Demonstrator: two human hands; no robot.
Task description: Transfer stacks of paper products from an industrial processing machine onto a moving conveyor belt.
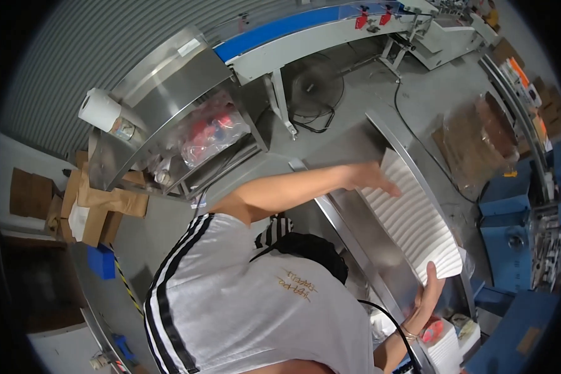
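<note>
A long row of white, ridged, thin pieces [411, 215], packed face to face, lies slantwise in a metal trough [371, 140]. I cannot make out what kind of pieces they are. My left hand [374, 177] reaches over the row's far part, its visible fingers stretched out across the left edge. At the near end, my right hand [430, 292] grips the row with the thumb up on top. The row hides most of that hand's other fingers. A bracelet circles the right wrist.
White packages [445, 349] stand beside my right forearm. A blue machine [508, 240] is at the right, near a clear plastic-wrapped cardboard pile [477, 146]. A black cable [411, 128] crosses the floor. Behind are a floor fan [315, 87], a blue-belted conveyor [280, 38] and a steel table [168, 81].
</note>
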